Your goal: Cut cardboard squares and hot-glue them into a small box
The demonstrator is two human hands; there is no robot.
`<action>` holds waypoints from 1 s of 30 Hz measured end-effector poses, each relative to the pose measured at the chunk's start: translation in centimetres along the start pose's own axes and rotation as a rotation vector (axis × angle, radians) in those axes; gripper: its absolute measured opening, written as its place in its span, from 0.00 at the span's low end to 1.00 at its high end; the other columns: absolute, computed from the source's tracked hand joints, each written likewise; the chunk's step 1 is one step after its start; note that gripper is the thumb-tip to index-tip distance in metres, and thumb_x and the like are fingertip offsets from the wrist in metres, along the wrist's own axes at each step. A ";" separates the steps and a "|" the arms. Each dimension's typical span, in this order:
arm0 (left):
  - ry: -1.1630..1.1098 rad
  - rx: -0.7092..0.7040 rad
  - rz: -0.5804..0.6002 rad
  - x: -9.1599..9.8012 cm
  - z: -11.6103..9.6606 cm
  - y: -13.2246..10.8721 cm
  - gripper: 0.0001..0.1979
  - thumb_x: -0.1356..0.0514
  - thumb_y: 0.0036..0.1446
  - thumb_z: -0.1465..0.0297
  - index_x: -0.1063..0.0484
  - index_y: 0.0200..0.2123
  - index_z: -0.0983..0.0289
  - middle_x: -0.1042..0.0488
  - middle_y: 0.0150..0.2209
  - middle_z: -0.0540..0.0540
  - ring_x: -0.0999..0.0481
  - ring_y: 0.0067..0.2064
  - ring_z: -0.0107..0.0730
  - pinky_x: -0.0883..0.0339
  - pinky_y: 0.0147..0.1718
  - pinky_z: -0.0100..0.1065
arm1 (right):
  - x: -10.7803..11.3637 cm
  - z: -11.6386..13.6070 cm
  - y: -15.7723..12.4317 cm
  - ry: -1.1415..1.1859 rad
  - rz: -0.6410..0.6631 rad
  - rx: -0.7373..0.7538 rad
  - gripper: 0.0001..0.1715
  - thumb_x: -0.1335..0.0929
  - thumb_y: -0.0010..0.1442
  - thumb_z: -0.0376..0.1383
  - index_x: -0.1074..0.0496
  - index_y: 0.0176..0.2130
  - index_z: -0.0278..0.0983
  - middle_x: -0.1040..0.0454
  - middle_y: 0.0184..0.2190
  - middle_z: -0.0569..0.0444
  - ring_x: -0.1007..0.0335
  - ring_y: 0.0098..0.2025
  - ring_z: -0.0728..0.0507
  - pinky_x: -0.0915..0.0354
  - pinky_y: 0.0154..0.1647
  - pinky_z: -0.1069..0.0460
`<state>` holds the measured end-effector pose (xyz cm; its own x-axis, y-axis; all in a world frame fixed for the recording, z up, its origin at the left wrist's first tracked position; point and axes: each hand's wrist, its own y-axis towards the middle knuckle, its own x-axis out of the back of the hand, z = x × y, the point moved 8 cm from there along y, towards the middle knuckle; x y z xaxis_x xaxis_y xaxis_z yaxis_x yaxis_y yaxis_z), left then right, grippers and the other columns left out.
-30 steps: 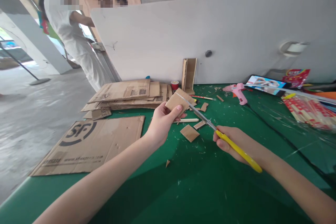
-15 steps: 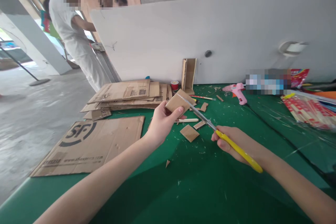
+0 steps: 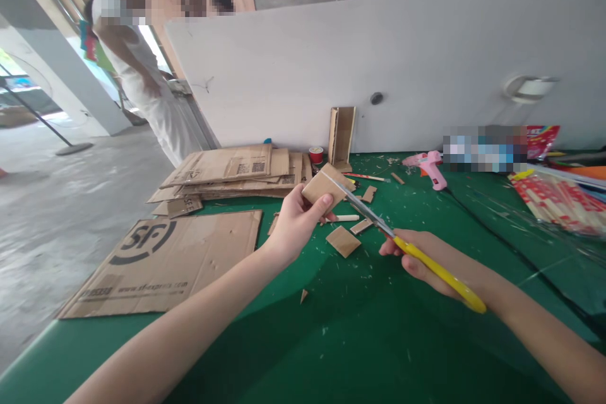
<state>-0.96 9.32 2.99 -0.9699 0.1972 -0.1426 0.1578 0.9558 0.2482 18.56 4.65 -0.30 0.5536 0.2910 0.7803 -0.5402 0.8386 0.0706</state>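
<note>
Above the green table, my left hand (image 3: 298,221) pinches a small cardboard piece (image 3: 322,188) between thumb and fingers. My right hand (image 3: 421,259) is closed round the yellow handles of a pair of scissors (image 3: 438,274). The metal blades reach up and left to the cardboard and lie along its right edge; whether they have cut into it I cannot tell. Below the blades a square cardboard piece (image 3: 343,242) lies flat, beside a narrow cardboard strip (image 3: 362,226) and a pale stick (image 3: 347,218). A tiny pointed scrap (image 3: 303,296) rests nearer me.
Stacked cardboard sheets (image 3: 222,167) and a large printed sheet (image 3: 165,265) lie on the left. An upright cardboard channel (image 3: 341,137) stands against the white partition (image 3: 284,76). A pink glue gun (image 3: 432,167) with a black cord and packs of sticks (image 3: 558,202) are right. A person in white stands beyond.
The scissor handles have shifted slightly right and down, while the cardboard stays at the blades. The person in white has lowered an arm.
</note>
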 end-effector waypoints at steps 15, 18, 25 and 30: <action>0.184 -0.045 0.003 0.0 -0.9 -0.2 0.12 0.41 0.58 0.64 0.42 0.34 0.63 0.28 0.22 0.48 0.27 0.25 0.24 0.40 0.24 0.26 | -0.5 -1.0 0.8 -0.150 -0.061 -0.152 0.26 0.45 0.61 0.56 0.42 0.26 0.39 0.36 0.24 0.53 0.41 0.24 0.46 0.45 0.27 0.50; 0.194 -0.058 0.012 -0.3 -1.4 -0.4 0.12 0.41 0.58 0.64 0.43 0.33 0.63 0.29 0.21 0.47 0.29 0.23 0.23 0.43 0.22 0.25 | -0.3 -0.7 0.7 -0.191 -0.101 -0.168 0.24 0.43 0.60 0.54 0.44 0.25 0.40 0.37 0.22 0.54 0.43 0.23 0.46 0.47 0.26 0.51; 0.205 -0.067 0.031 -0.5 -1.8 -0.5 0.12 0.42 0.58 0.64 0.44 0.32 0.62 0.30 0.20 0.47 0.33 0.22 0.22 0.45 0.21 0.25 | -0.2 -0.1 0.6 -0.217 -0.104 -0.182 0.22 0.42 0.60 0.52 0.44 0.24 0.40 0.37 0.20 0.55 0.43 0.20 0.47 0.48 0.23 0.52; 0.240 -0.066 0.054 -0.4 -1.5 -0.5 0.12 0.42 0.59 0.63 0.43 0.34 0.62 0.30 0.20 0.47 0.32 0.23 0.23 0.44 0.22 0.26 | -0.3 -0.4 0.5 -0.205 -0.066 -0.149 0.19 0.39 0.59 0.51 0.41 0.28 0.40 0.34 0.23 0.54 0.38 0.23 0.46 0.45 0.24 0.52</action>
<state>-0.92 8.44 4.33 -0.9779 0.1823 0.1026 0.2057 0.9273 0.3128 18.36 5.15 -0.77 0.4366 0.1470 0.8875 -0.3994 0.9157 0.0448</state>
